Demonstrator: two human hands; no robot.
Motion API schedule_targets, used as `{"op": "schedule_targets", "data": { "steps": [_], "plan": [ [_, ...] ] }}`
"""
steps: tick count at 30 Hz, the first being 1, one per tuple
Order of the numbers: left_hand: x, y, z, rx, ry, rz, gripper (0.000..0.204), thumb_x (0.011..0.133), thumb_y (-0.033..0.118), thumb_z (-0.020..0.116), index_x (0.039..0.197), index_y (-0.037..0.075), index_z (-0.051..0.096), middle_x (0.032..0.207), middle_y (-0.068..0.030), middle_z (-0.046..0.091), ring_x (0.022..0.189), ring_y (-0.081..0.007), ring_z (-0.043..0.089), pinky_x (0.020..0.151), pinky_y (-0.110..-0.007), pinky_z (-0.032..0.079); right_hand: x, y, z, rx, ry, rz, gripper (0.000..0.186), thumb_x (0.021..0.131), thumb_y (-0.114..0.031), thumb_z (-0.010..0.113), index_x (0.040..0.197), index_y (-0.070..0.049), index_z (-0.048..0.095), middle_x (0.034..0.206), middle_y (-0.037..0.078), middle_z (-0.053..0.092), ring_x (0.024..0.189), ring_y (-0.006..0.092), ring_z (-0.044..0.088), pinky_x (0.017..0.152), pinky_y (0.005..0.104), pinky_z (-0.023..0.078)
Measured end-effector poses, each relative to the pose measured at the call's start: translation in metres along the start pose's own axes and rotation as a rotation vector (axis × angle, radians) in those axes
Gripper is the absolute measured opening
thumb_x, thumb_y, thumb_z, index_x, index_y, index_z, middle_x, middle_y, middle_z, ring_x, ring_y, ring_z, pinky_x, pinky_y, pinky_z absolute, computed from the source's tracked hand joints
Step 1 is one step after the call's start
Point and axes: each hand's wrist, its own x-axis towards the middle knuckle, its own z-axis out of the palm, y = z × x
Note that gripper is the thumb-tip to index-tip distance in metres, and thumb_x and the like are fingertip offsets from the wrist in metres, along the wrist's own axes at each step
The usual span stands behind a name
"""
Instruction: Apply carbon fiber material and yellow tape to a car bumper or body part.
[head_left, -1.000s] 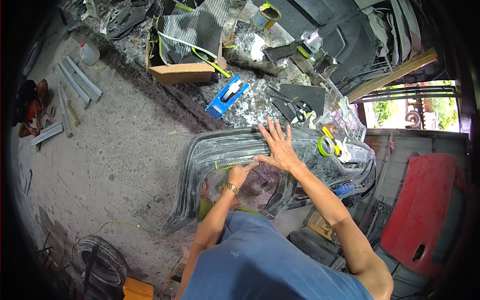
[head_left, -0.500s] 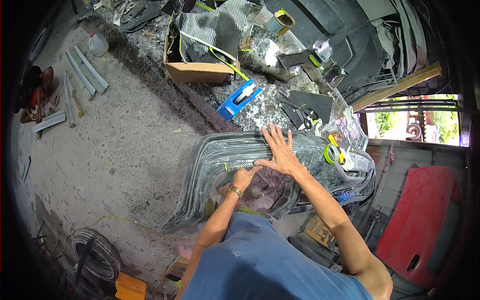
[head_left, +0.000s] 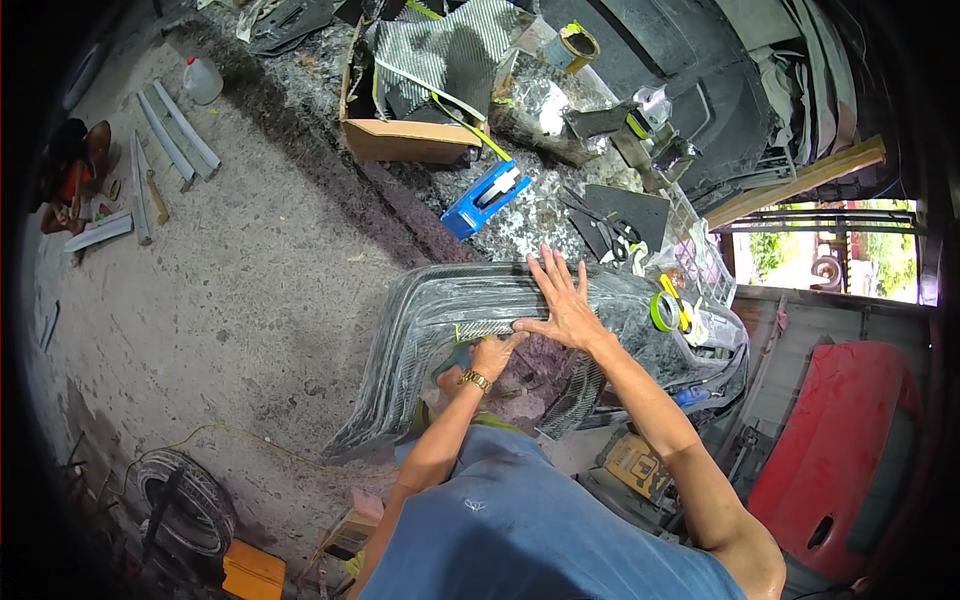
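A grey, dusty car bumper (head_left: 400,310) curves across in front of me. My right hand (head_left: 566,312) lies on its top face, fingers spread flat, thumb pointing left. At the bumper's inner edge, my left hand (head_left: 494,356) wears a gold watch (head_left: 477,380). Its thumb points right, close to the right thumb, and its fingers curl under the edge, mostly hidden. Just left of the thumbs lies a short strip of dark woven cloth (head_left: 485,328) with green tape (head_left: 459,333) at its left end. Another woven strip (head_left: 577,400) hangs at the opening's right side.
On the bumper's right part are a green tape roll (head_left: 664,311) and a yellow cutter (head_left: 676,290). Beyond stand a blue tape dispenser (head_left: 485,200), scissors (head_left: 620,232), a cardboard box (head_left: 410,140) and a can (head_left: 572,48). Someone crouches far left (head_left: 75,175). A red car panel (head_left: 835,440) leans right.
The view has shifted slightly, so the surroundings sit a little differently in the picture. Both hands keep their places on the bumper.
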Motion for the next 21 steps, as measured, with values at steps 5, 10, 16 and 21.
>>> {"op": "schedule_targets", "data": {
  "steps": [5,10,16,21],
  "plan": [
    [0.004,-0.01,0.004,0.007,0.0,-0.029,0.057,0.081,0.045,0.069,0.115,0.001,0.056,0.107,-0.0151,0.063,0.095,-0.0298,0.06,0.083,-0.039,0.045,0.005,-0.011,0.001,-0.025,0.007,-0.019,0.107,0.068,-0.071,0.06,0.149,-0.016,0.015,0.154,0.017,0.009,0.14,0.0387,0.01,0.109,0.0614,0.001],
    [0.003,-0.011,0.009,-0.063,0.123,0.161,0.059,0.078,0.053,0.067,0.104,0.0,0.063,0.096,-0.0171,0.066,0.085,-0.0318,0.062,0.076,-0.041,0.046,0.009,-0.016,0.0,-0.065,0.01,-0.047,0.106,0.069,-0.071,0.059,0.148,-0.017,0.016,0.153,0.017,0.01,0.14,0.0379,0.012,0.109,0.061,0.002],
    [0.005,-0.006,0.003,-0.07,-0.024,0.025,0.056,0.081,0.042,0.069,0.116,0.0,0.055,0.108,-0.0144,0.063,0.096,-0.0265,0.06,0.083,-0.037,0.046,0.009,-0.016,0.001,-0.064,0.014,-0.04,0.108,0.067,-0.07,0.062,0.148,-0.017,0.016,0.154,0.017,0.009,0.141,0.038,0.011,0.11,0.0596,0.002],
    [0.006,-0.013,0.006,-0.138,0.079,0.121,0.057,0.078,0.043,0.072,0.111,-0.001,0.057,0.104,-0.0146,0.064,0.093,-0.0271,0.06,0.081,-0.037,0.046,0.009,-0.017,0.002,-0.006,-0.032,-0.044,0.106,0.07,-0.073,0.057,0.149,-0.016,0.015,0.153,0.017,0.009,0.141,0.0376,0.009,0.109,0.0598,-0.001]
  ]
}}
